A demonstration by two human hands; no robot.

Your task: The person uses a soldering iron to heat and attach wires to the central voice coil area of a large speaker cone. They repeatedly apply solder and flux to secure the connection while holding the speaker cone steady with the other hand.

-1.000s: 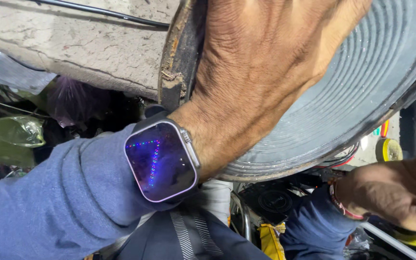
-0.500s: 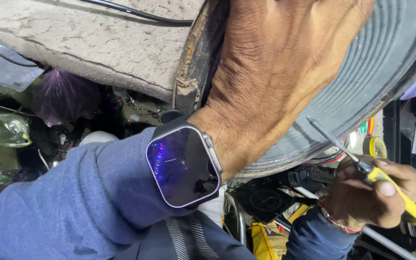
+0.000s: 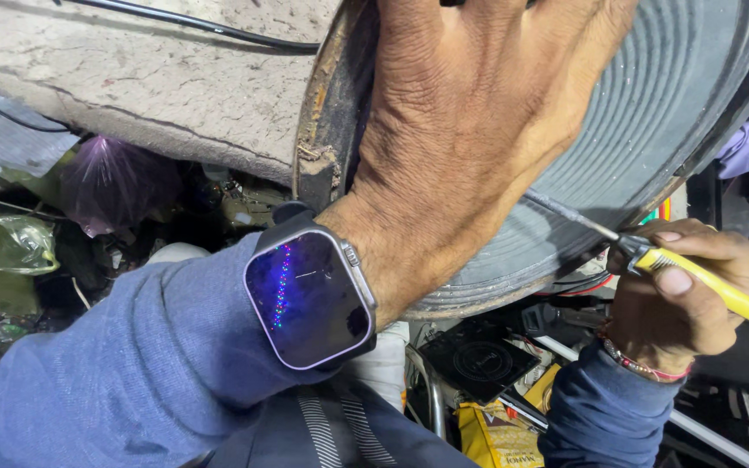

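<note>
My left hand (image 3: 470, 121) lies flat, fingers spread, on a large grey ribbed speaker cone (image 3: 652, 113) with a rusty metal frame rim (image 3: 327, 130). A dark-screened smartwatch (image 3: 309, 299) sits on that wrist over a blue sleeve. At the lower right, my right hand (image 3: 682, 299) grips a yellow-handled screwdriver (image 3: 713, 286). Its thin metal shaft (image 3: 569, 215) points up-left and reaches the cone's lower edge, right beside my left hand.
A cracked concrete slab (image 3: 132, 78) with a black cable (image 3: 175, 22) runs across the top left. Below lie plastic bags (image 3: 10, 247), a black square part (image 3: 478, 355), a yellow packet (image 3: 496, 433), wires and metal rods.
My right hand has risen into view with the screwdriver and brought its tip up to the cone's lower edge. My left hand has stayed pressed on the cone while the view shifted.
</note>
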